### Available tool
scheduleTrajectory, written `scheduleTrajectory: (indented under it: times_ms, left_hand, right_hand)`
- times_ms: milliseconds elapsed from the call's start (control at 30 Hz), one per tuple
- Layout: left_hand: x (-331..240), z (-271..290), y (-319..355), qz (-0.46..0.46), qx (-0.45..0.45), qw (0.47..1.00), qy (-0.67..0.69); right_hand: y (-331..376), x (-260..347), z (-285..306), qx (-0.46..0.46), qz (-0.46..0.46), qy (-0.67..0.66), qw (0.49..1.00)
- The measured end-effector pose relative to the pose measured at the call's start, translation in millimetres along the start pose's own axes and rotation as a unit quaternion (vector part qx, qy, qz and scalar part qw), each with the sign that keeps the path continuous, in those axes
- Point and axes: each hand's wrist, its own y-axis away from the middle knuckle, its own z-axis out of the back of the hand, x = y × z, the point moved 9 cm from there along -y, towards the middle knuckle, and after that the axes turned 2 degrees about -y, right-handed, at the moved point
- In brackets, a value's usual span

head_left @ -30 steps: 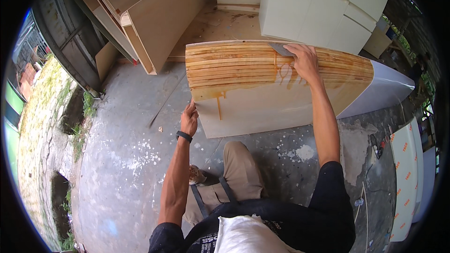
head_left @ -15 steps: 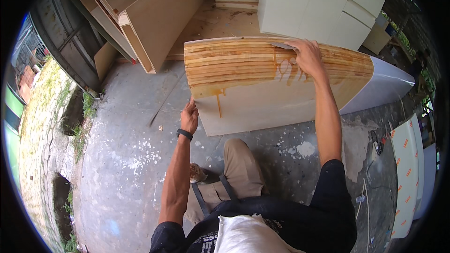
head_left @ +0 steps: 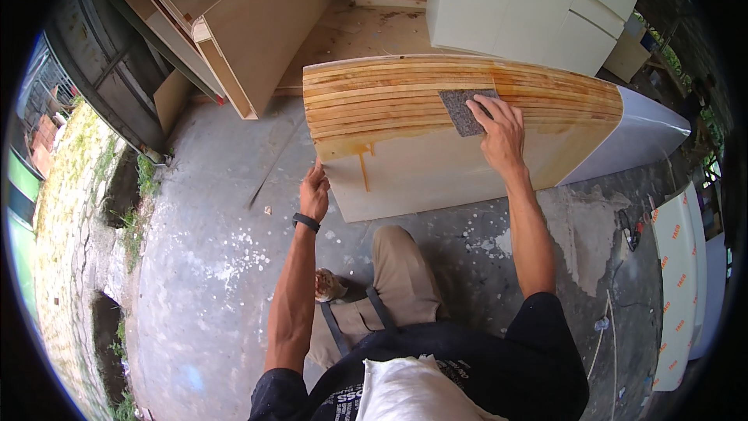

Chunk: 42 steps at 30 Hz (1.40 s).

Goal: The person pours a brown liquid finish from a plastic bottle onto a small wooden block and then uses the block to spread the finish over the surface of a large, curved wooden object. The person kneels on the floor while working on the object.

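In front of me a long curved panel point(head_left: 421, 175) stands on edge. Its top is a row of wooden strips point(head_left: 374, 101) smeared with wet-looking amber glue, and glue drips run down the pale face below. My right hand point(head_left: 502, 132) is closed on a flat, squarish, speckled grey scraper piece point(head_left: 461, 113), laid against the lower strips right of the middle. At the panel's left end, my left hand point(head_left: 315, 193) grips the edge below the strips; some of its fingers are hidden. A smooth white sheet point(head_left: 635, 136) covers the panel's right end.
Large wooden boards point(head_left: 269, 31) lean at the back left. Behind the panel stands a white cabinet point(head_left: 522, 12). A printed white board point(head_left: 676, 288) is at the right, near a cable point(head_left: 612, 343) on the paint-spotted concrete floor point(head_left: 210, 265). Rough stone ground lies left.
My right hand has come down and slightly left from the top edge, and the scraper piece now shows its broad face. My left hand keeps its hold on the panel.
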Motion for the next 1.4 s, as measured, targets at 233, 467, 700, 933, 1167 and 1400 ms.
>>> scheduleTrajectory:
  times_ms: [233, 467, 700, 933, 1167, 1400]
  left_hand:
    - [-8, -4, -1, -0.021, 0.011, 0.999, -0.027]
    - [-12, -9, -2, -0.031, 0.022, 0.999, -0.026]
    - [-13, -4, 0, -0.043, 0.014, 0.997, -0.056]
    - [1, -8, -4, -0.015, 0.017, 0.999, -0.041]
    - [2, -10, -2, -0.014, 0.043, 0.999, -0.029]
    - [-5, -14, -1, -0.017, 0.057, 0.998, 0.026]
  right_hand:
    - [80, 13, -46, -0.100, -0.036, 0.018, 0.994]
    - [125, 4, -71, -0.076, -0.057, -0.002, 0.995]
    - [32, -55, 34, -0.107, -0.073, -0.014, 0.991]
    - [-35, -111, 25, -0.032, -0.025, -0.014, 0.999]
    - [-60, -113, 30, -0.006, -0.048, -0.026, 0.998]
    - [-70, -128, 4, 0.060, -0.062, -0.020, 0.996]
